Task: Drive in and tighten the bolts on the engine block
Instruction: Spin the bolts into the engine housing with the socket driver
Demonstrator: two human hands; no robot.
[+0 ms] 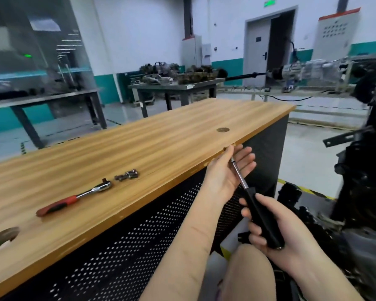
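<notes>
I hold a long driver in two hands, with the bolts waiting on the tabletop.

Nearest to me, my right hand (267, 222) is closed around the black handle of the driver (251, 198). A little farther out, my left hand (228, 168) is open, and the thin silver shaft lies across its palm with the tip by my fingers. I cannot tell if a bit or socket is on the tip. I think I am getting the tool ready, so I should check that the tip is pushed on tight and straight before I use it. Past my hands, the bolts (127, 175) lie in a small pile on the wooden tabletop (161, 135), just beside the head of the red-handled ratchet (74, 198). The dark engine block (360, 170) stands off to my right, well apart from the bolts.
</notes>
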